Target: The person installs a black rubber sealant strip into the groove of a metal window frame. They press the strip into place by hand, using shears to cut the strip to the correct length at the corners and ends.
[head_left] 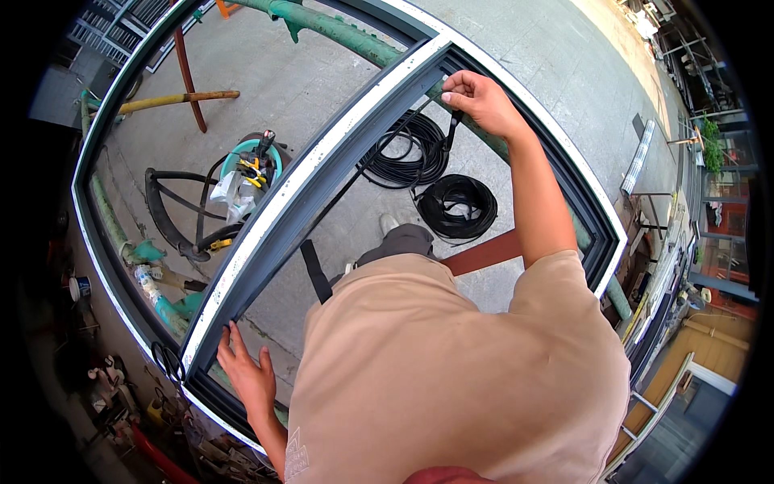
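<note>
A large window frame (322, 133) with white faces and dark grey inner channels lies across green pipes, divided by a crossbar. My right hand (477, 101) is at the crossbar's far end, finger and thumb pinched on a thin black rubber strip (348, 184). The strip runs along the crossbar toward my left hand; its near end is hard to make out. My left hand (246, 373) is at the crossbar's near end, fingers apart and fingertips touching its inner side. Two black loops, like scissor handles (168, 361), sit on the frame's corner beside it.
Below the frame, two coils of black strip (458, 208) lie on the grey floor. A turquoise bucket (278, 165) holds tools and a plastic bag. Green pipes (343, 36) support the frame. Stacked metal profiles (641, 157) lie at the right; clutter (113, 387) fills the lower left.
</note>
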A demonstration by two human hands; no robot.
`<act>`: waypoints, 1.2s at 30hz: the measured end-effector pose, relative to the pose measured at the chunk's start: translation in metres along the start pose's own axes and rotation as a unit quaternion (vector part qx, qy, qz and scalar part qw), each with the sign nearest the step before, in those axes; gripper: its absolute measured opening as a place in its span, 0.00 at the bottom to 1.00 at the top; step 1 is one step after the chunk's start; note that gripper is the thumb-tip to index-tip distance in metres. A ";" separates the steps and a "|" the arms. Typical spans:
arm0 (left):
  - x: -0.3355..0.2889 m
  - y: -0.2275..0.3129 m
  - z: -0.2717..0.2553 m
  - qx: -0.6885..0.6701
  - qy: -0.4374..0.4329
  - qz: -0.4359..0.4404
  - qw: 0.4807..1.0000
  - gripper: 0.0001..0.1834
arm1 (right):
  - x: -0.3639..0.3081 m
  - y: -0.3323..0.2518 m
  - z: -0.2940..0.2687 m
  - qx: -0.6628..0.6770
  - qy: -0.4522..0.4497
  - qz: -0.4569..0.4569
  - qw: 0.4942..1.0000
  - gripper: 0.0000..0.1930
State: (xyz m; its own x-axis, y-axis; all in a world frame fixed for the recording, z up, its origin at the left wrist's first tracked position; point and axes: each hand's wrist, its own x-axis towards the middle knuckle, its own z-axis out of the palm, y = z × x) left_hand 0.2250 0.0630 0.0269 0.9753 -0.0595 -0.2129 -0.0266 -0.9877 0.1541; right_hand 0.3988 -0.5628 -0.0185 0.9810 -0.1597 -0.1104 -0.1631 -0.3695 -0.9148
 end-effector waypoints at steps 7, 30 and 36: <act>0.001 0.020 0.041 -0.017 0.114 -0.067 0.991 0.46 | 0.017 0.009 0.001 0.127 -0.057 -0.006 0.990 0.10; 0.005 0.001 0.006 -0.092 0.414 -0.197 0.884 0.17 | 0.034 0.069 -0.003 0.068 -0.063 -0.082 0.992 0.09; -0.007 -0.096 -0.050 0.028 0.427 -0.306 0.850 0.22 | 0.031 0.060 -0.001 0.052 -0.034 -0.061 0.996 0.08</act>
State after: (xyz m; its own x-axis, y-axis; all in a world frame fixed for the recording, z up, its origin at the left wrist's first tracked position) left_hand 0.2318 0.1650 0.0617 0.6132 0.5710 0.5457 0.5564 -0.8027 0.2147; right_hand 0.4188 -0.5911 -0.0762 0.9983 -0.0560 -0.0181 -0.0334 -0.2858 -0.9577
